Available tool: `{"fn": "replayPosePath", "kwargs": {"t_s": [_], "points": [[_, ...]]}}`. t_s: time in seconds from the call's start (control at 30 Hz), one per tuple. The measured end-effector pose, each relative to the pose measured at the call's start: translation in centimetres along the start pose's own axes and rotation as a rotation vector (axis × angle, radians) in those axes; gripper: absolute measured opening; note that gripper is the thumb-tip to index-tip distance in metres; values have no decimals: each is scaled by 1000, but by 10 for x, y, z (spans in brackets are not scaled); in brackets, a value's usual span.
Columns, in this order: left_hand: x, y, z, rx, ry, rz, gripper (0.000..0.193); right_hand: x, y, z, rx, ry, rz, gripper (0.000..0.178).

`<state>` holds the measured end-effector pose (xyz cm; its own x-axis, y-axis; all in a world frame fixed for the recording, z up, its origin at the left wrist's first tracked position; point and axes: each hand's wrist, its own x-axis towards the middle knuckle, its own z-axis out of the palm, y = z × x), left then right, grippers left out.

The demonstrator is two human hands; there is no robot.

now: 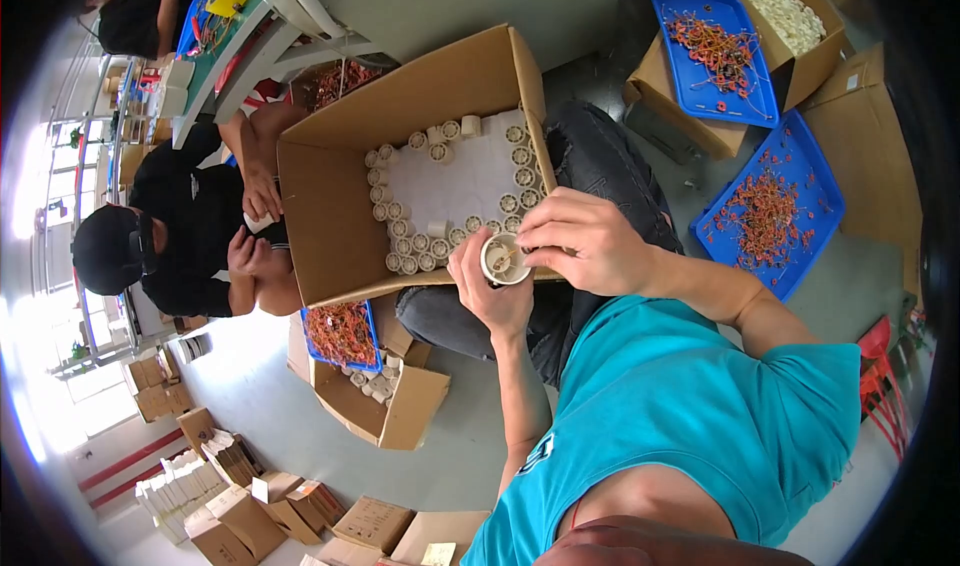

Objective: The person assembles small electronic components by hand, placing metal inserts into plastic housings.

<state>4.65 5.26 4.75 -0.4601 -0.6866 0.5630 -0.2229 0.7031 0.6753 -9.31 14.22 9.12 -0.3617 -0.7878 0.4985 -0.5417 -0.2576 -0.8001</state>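
Observation:
My left hand (492, 291) is wrapped round a small white plastic cup-shaped housing (492, 272), its open top facing up. Thin wire-like parts (506, 255) show inside it. At the cup's right rim, my right hand (585, 244) has its thumb and fingertips pinched together; what they grip is hidden. Both hands are over the near edge of a large cardboard box (335, 156). Along the inner sides of that box stand several similar round white housings (423, 246), around a pale sheet (440, 186) on its bottom.
To the right, blue trays (725, 228) hold heaps of red-and-orange wired parts (765, 221); one rests on a carton. A person in black (190, 206) sits at the left, handling a white piece. Below the box stands an open carton (410, 406) with a blue tray. More cartons (235, 526) line the floor.

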Motion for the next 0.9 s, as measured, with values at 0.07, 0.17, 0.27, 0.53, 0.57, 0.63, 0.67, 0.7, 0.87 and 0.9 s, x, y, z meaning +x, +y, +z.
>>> {"fn": "replayPosePath", "kwargs": {"t_s": [0.07,0.17,0.27,0.53,0.57,0.63,0.67,0.7,0.87,0.9], "points": [[0,-1,1,4,-16,14,52,3,-3,5,-21,-12,-39,21],[0,-1,5,7,-67,16,50,7,1,10,-22,-42,-41,17],[1,1,5,0,-84,17,49,9,6,12,-26,-124,-45,15],[5,5,4,-46,-102,12,49,3,2,12,-102,-137,90,12],[5,7,5,-73,-106,1,49,2,1,11,-60,-153,124,12],[4,7,3,-96,-111,-10,49,3,1,9,-21,-177,151,11],[3,7,3,-91,-110,-16,49,4,1,9,16,-202,175,11],[4,7,4,-91,-111,-20,50,4,2,8,13,-198,177,11],[8,10,5,-83,-112,1,49,4,5,8,12,-190,214,10],[8,10,5,-83,-126,-15,49,4,5,9,12,-191,214,10]]}}
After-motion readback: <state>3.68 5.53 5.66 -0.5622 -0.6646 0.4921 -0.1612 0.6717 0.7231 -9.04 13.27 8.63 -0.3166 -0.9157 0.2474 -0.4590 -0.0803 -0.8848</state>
